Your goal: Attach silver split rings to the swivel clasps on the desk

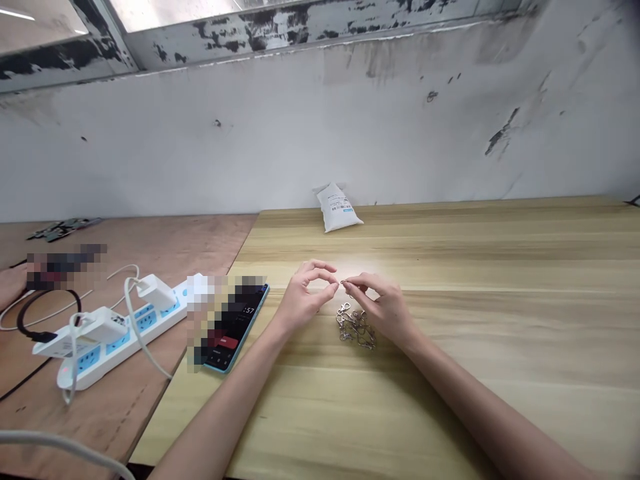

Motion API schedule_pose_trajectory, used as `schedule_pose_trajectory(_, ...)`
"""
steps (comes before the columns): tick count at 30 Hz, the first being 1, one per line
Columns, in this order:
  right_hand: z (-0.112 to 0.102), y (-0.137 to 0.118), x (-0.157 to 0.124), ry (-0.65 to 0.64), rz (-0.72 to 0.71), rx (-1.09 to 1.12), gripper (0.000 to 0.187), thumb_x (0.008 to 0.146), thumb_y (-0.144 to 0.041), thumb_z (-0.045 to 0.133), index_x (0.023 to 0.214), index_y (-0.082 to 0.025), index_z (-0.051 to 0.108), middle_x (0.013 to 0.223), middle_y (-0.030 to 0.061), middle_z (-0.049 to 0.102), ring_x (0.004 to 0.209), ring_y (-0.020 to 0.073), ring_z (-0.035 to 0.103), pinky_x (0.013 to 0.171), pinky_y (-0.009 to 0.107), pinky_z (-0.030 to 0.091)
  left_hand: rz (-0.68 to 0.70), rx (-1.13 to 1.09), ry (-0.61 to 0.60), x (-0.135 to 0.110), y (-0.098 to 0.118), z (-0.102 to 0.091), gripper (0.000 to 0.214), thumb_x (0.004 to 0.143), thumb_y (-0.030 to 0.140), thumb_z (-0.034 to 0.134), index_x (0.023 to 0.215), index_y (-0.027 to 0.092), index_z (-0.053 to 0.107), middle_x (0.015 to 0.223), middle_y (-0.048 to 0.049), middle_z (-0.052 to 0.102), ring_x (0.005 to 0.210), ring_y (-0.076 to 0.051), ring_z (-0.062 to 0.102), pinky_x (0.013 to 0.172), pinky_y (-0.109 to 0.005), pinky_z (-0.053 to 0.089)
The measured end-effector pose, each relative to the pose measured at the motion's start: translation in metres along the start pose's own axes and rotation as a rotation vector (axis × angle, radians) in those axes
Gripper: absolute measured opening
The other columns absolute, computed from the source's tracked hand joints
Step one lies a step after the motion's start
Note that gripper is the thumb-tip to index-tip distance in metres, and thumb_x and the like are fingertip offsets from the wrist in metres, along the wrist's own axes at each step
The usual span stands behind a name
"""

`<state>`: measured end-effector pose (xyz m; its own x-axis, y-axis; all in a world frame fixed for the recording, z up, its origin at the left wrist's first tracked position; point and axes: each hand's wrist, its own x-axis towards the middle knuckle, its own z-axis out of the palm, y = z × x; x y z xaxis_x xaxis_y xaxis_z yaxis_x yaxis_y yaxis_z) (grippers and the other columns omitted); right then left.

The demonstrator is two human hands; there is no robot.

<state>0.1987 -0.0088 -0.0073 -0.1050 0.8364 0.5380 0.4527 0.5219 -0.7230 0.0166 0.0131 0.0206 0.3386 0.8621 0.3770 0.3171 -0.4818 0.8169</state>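
Metal swivel clasps (355,328) heaped on light wood table (450,407), just below right hand (384,308), fingertips pinching small metal ring (343,283). Left hand (304,296) curled beside it, grip unclear. Open tabletop rightward; phone (241,327) near left edge; white sachet (338,208) at far edge.

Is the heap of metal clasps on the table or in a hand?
On the table: the clasps lie heaped on the wood, just below the right hand, not lifted.

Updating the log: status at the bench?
Right hand pinching a small metal piece. Left hand curled beside it. Swivel clasps piled below. Phone off to the left.
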Motion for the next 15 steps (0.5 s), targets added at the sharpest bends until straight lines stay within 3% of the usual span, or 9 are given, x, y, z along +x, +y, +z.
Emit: schedule_pose_trajectory(15, 0.0010, -0.0021, -0.0009, -0.002, -0.032, -0.019, 0.019, 0.094, -0.032, 0.056, 0.085, -0.023, 0.070, 0.071, 0.0011, 0.069, 0.063, 0.0164, 0.059, 0.066, 0.031, 0.044, -0.024, -0.108, 0.009, 0.0004, -0.0060, 0.0005, 0.010, 0.081, 0.027, 0.067, 0.073, 0.021, 0.068, 0.105, -0.0050, 0.064, 0.110, -0.022, 0.058, 0.101, -0.041, 0.041)
